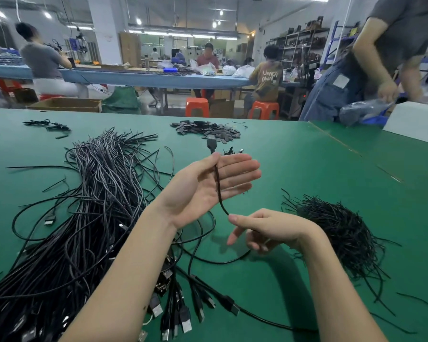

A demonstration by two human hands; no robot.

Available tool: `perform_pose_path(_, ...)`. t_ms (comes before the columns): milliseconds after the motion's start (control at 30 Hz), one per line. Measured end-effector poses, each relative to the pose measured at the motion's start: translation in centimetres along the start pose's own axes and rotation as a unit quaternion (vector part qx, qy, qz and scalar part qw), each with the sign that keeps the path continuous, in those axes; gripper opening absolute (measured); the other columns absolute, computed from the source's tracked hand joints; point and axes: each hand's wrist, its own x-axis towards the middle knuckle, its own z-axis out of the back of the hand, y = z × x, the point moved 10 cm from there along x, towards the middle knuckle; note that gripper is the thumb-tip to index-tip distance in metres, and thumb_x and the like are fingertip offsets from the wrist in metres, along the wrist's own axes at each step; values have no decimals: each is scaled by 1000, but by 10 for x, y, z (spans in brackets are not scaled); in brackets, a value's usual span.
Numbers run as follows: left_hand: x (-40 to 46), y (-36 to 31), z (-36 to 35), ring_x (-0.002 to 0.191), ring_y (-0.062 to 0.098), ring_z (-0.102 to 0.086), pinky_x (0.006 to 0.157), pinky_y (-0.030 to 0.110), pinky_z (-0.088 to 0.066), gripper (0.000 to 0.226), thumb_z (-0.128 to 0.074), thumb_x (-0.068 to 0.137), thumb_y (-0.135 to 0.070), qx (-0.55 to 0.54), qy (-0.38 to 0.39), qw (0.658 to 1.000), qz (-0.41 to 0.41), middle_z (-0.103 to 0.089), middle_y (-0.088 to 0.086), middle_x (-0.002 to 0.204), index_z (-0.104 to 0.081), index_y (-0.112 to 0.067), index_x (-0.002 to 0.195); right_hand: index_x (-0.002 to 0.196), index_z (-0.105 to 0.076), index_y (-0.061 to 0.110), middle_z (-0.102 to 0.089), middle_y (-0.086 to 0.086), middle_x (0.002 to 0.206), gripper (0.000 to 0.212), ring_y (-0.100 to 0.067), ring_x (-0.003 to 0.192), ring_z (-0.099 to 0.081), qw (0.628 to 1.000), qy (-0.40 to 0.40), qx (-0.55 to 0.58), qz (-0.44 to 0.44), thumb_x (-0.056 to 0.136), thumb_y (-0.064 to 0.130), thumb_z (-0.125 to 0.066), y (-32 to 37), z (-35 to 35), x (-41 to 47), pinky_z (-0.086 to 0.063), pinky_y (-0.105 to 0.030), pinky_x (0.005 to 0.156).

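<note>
A thin black cable (218,191) runs across the palm of my left hand (208,186). The thumb pins it against the straight fingers, and its plug end (211,143) sticks up above them. Lower down, my right hand (267,230) pinches the same cable between thumb and forefinger, its other fingers loosely curled. From there the cable loops down onto the green table (307,169).
A big heap of black USB cables (89,218) covers the table's left side, plugs (178,314) at the near edge. A bundle of black ties (339,225) lies right, small black sleeves (208,129) at the back. A person (371,60) stands at the far right; others sit behind.
</note>
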Motion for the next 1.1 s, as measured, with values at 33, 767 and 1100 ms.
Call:
perform_pose_path(33,0,1,-4,129,32,-56,101,42,-50,51,-28,109,-32,0,18,1000,3,-60,19,136,-64,-2,129,97,-80,25,-53,2,60,55,-15,54,-46,1000,0,1,-8,88,73,-54,-4,2,-2,-46,-21,60)
perform_pose_path(767,5,39,1,111,32,-69,98,39,-54,53,-25,110,-31,200,-44,974,96,-71,22,114,-65,2,118,96,-58,18,-62,3,70,16,-10,50,-45,909,-292,162,248,101,5,-49,78,85,-58,-40,-21,46)
perform_pose_path(1100,3,-3,17,123,29,-61,94,37,-56,53,-22,109,-31,-23,-71,997,-32,-62,21,133,-57,3,129,88,-55,12,-67,-10,98,22,-22,81,-65,974,62,85,203,105,4,-44,80,-5,-47,-58,-44,87)
